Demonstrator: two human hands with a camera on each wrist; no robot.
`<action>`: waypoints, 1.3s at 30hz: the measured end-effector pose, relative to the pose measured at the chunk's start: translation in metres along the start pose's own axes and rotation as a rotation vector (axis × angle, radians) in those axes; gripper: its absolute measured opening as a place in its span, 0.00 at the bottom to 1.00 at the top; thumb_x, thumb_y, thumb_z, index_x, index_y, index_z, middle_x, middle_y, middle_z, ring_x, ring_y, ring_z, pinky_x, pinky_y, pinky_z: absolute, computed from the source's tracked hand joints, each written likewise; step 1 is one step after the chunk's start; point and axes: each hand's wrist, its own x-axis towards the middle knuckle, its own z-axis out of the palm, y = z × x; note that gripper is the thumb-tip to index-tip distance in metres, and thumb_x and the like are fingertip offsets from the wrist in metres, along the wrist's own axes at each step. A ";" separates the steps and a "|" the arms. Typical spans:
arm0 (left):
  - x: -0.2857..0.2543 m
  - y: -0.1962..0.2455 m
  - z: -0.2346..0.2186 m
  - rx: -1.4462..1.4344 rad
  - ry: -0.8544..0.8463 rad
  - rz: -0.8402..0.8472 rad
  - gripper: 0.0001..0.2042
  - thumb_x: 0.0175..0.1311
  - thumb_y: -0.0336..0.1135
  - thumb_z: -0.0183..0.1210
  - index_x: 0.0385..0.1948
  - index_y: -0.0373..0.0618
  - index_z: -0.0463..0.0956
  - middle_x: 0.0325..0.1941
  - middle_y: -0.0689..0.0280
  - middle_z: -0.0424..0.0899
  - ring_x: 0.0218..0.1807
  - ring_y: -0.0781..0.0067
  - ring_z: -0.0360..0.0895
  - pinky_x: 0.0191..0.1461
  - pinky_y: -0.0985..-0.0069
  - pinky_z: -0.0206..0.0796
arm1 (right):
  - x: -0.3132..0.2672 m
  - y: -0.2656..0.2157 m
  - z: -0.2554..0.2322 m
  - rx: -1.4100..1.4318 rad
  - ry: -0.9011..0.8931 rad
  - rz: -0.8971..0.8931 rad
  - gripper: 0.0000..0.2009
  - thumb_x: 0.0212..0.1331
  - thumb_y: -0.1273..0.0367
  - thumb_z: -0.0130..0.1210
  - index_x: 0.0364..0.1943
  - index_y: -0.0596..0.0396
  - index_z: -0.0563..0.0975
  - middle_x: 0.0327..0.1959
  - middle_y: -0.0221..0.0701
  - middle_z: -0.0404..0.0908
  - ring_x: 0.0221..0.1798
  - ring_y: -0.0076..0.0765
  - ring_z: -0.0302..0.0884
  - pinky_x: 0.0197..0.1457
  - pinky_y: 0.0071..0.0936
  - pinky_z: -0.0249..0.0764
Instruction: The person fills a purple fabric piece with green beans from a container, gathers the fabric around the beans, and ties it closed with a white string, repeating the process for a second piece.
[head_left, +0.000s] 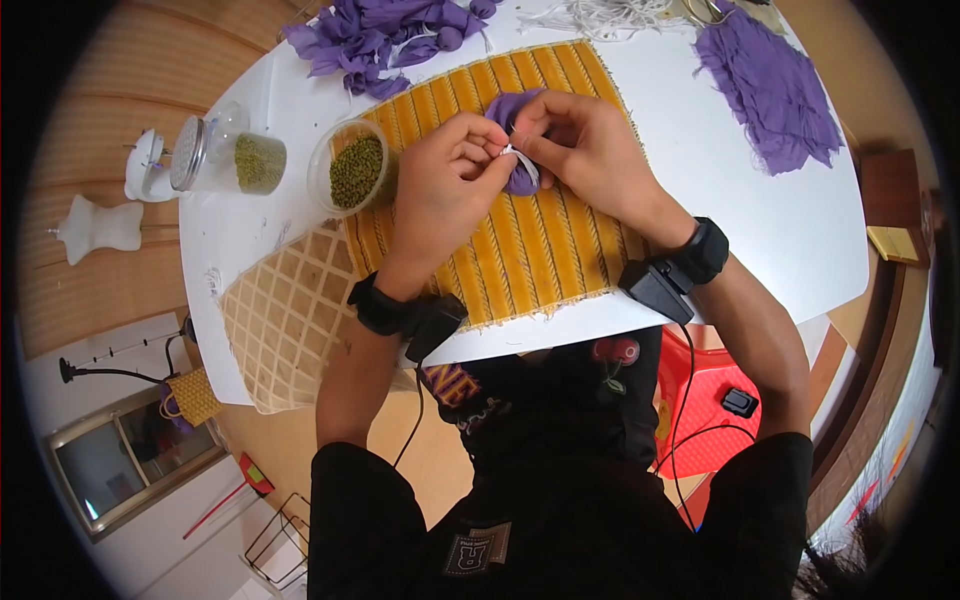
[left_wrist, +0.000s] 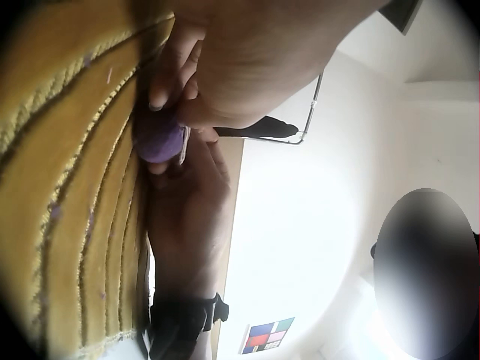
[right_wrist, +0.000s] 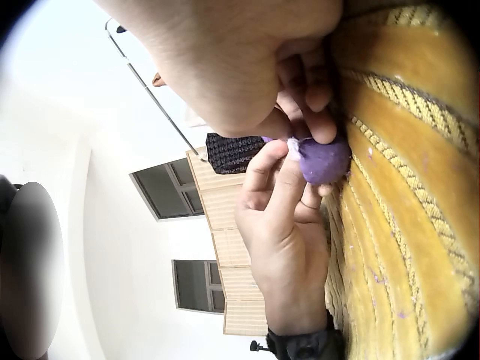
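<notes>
A small, round purple cloth bundle (right_wrist: 326, 161) rests on the yellow striped cloth (head_left: 500, 270), its neck wound with white string (head_left: 527, 168). My left hand (head_left: 450, 190) pinches the string at the neck between thumb and forefinger. From the other side, my right hand (head_left: 590, 155) pinches the string too, thumb and forefinger close to the left fingertips. Loose purple cloth (head_left: 507, 103) spreads out above the neck, partly behind the right fingers. The left wrist view shows the bundle's rounded side (left_wrist: 159, 139) below both hands.
Left of the hands stands a clear tub (head_left: 318, 165) of green beans, with a lidded jar (head_left: 262, 165) of similar beans lying beyond it. Crumpled purple cloth (head_left: 385, 40) lies at the back, white string (head_left: 610, 15) beside it, and flat purple cloth (head_left: 770, 90) at the right.
</notes>
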 end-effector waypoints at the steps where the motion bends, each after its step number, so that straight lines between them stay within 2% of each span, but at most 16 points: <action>1: 0.000 0.000 0.000 0.000 -0.002 0.002 0.06 0.56 0.19 0.61 0.34 0.36 0.76 0.27 0.69 0.81 0.28 0.87 0.78 0.32 0.88 0.68 | 0.000 0.000 -0.001 0.005 -0.007 0.011 0.05 0.60 0.75 0.56 0.35 0.64 0.77 0.23 0.28 0.78 0.22 0.20 0.75 0.26 0.19 0.70; 4: -0.002 0.000 -0.004 0.010 0.005 -0.035 0.06 0.56 0.22 0.64 0.35 0.35 0.79 0.26 0.69 0.82 0.28 0.87 0.77 0.32 0.88 0.68 | 0.002 0.004 -0.002 0.013 -0.029 -0.015 0.03 0.62 0.75 0.55 0.35 0.61 0.76 0.24 0.26 0.77 0.23 0.18 0.73 0.27 0.16 0.68; 6: -0.002 0.000 -0.007 0.093 -0.023 -0.112 0.06 0.56 0.24 0.66 0.33 0.35 0.80 0.25 0.68 0.83 0.28 0.87 0.77 0.32 0.88 0.68 | 0.001 0.001 -0.003 0.006 -0.022 -0.007 0.02 0.62 0.75 0.55 0.35 0.61 0.76 0.24 0.26 0.77 0.23 0.17 0.72 0.27 0.16 0.68; 8: -0.002 0.002 -0.007 0.112 -0.031 -0.117 0.06 0.56 0.25 0.66 0.31 0.35 0.80 0.25 0.68 0.83 0.28 0.87 0.77 0.32 0.88 0.68 | 0.001 -0.001 -0.003 0.000 -0.016 0.001 0.02 0.62 0.75 0.55 0.35 0.60 0.76 0.24 0.25 0.77 0.23 0.17 0.72 0.27 0.16 0.67; 10: -0.001 0.007 -0.008 0.130 -0.038 -0.119 0.06 0.56 0.26 0.66 0.30 0.34 0.80 0.24 0.67 0.83 0.27 0.87 0.77 0.31 0.88 0.68 | 0.001 -0.003 -0.004 0.001 0.007 0.018 0.04 0.59 0.75 0.56 0.34 0.65 0.77 0.23 0.28 0.77 0.22 0.20 0.75 0.27 0.20 0.70; 12: -0.001 0.011 -0.008 0.169 -0.093 -0.168 0.05 0.59 0.24 0.64 0.34 0.34 0.79 0.28 0.67 0.83 0.30 0.85 0.79 0.35 0.89 0.70 | 0.001 -0.005 -0.004 -0.002 0.009 0.030 0.04 0.59 0.75 0.56 0.34 0.65 0.77 0.23 0.28 0.77 0.22 0.21 0.75 0.27 0.20 0.70; 17: -0.001 0.012 -0.011 0.142 -0.104 -0.180 0.06 0.61 0.24 0.63 0.37 0.33 0.79 0.30 0.65 0.84 0.31 0.83 0.80 0.36 0.88 0.71 | 0.000 -0.004 -0.004 0.008 0.018 0.050 0.04 0.59 0.75 0.55 0.33 0.64 0.76 0.22 0.28 0.77 0.22 0.21 0.75 0.27 0.20 0.70; 19: -0.002 0.013 -0.011 0.139 -0.102 -0.193 0.06 0.61 0.24 0.62 0.38 0.33 0.79 0.31 0.64 0.84 0.31 0.82 0.80 0.36 0.87 0.71 | 0.001 -0.001 -0.006 -0.023 -0.010 0.031 0.04 0.64 0.72 0.54 0.34 0.57 0.75 0.24 0.25 0.77 0.23 0.16 0.72 0.27 0.15 0.64; 24: -0.001 0.013 -0.012 0.121 -0.102 -0.210 0.06 0.62 0.25 0.61 0.38 0.33 0.80 0.31 0.65 0.84 0.31 0.82 0.81 0.37 0.87 0.71 | 0.001 0.000 -0.005 -0.015 -0.005 0.024 0.04 0.64 0.71 0.54 0.34 0.57 0.75 0.24 0.24 0.77 0.23 0.16 0.72 0.27 0.15 0.64; 31: -0.001 0.012 -0.015 0.180 -0.133 -0.219 0.06 0.62 0.25 0.61 0.39 0.35 0.79 0.31 0.66 0.84 0.32 0.83 0.80 0.38 0.88 0.71 | 0.002 0.001 -0.007 0.020 0.027 0.039 0.04 0.64 0.71 0.54 0.34 0.56 0.74 0.25 0.24 0.77 0.24 0.16 0.73 0.27 0.15 0.65; 35: 0.000 0.010 -0.014 0.186 -0.134 -0.143 0.07 0.61 0.23 0.61 0.40 0.34 0.78 0.31 0.66 0.84 0.33 0.83 0.81 0.39 0.88 0.72 | 0.001 -0.001 -0.007 0.014 0.015 0.039 0.04 0.64 0.71 0.54 0.34 0.56 0.74 0.25 0.24 0.77 0.24 0.16 0.73 0.27 0.15 0.65; 37: 0.000 0.011 -0.013 0.158 -0.131 -0.096 0.08 0.61 0.23 0.61 0.41 0.33 0.78 0.31 0.66 0.83 0.33 0.83 0.81 0.40 0.88 0.72 | 0.002 -0.003 -0.006 0.036 0.026 0.042 0.04 0.60 0.75 0.54 0.33 0.64 0.75 0.24 0.29 0.77 0.22 0.22 0.75 0.27 0.20 0.69; 39: 0.000 0.012 -0.012 0.181 -0.119 -0.086 0.07 0.61 0.22 0.61 0.40 0.32 0.78 0.33 0.64 0.84 0.34 0.82 0.81 0.40 0.88 0.73 | 0.002 -0.003 -0.006 0.035 0.025 0.036 0.04 0.60 0.75 0.54 0.33 0.64 0.75 0.24 0.29 0.77 0.22 0.21 0.75 0.27 0.20 0.69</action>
